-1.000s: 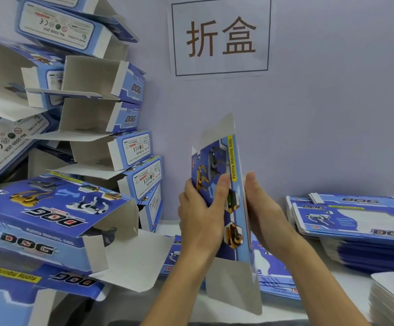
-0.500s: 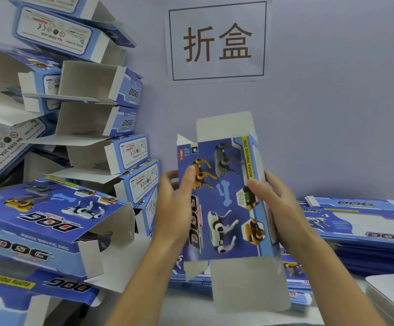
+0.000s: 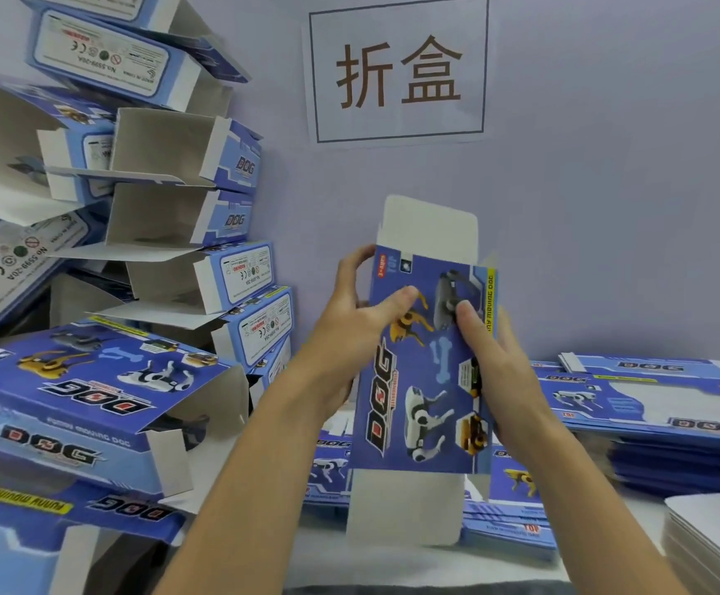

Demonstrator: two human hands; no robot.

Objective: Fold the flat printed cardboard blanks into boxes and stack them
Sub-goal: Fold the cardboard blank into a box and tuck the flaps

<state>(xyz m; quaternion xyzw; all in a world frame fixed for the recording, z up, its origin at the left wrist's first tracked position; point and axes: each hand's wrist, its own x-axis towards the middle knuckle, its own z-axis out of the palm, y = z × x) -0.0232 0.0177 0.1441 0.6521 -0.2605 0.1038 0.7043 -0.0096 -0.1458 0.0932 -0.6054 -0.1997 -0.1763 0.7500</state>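
I hold one blue printed "DOG" box blank [image 3: 422, 371] upright in front of me, its printed face towards me and white flaps open at top and bottom. My left hand [image 3: 345, 332] grips its left edge, thumb on the front and fingers curled behind. My right hand [image 3: 491, 362] grips the right edge, thumb pressed on the front panel. A tall pile of folded boxes [image 3: 143, 268] with open flaps leans at the left. Flat blanks [image 3: 650, 414] lie stacked on the right, and more flat blanks [image 3: 504, 521] lie under the held one.
A paper sign [image 3: 399, 68] with two characters hangs on the grey wall behind. White card sheets [image 3: 719, 538] are stacked at the lower right. The white tabletop [image 3: 392, 560] shows just below the held blank.
The blank turned from edge-on to face me and opened out wider. Both hands shifted apart to its left and right edges and rose slightly.
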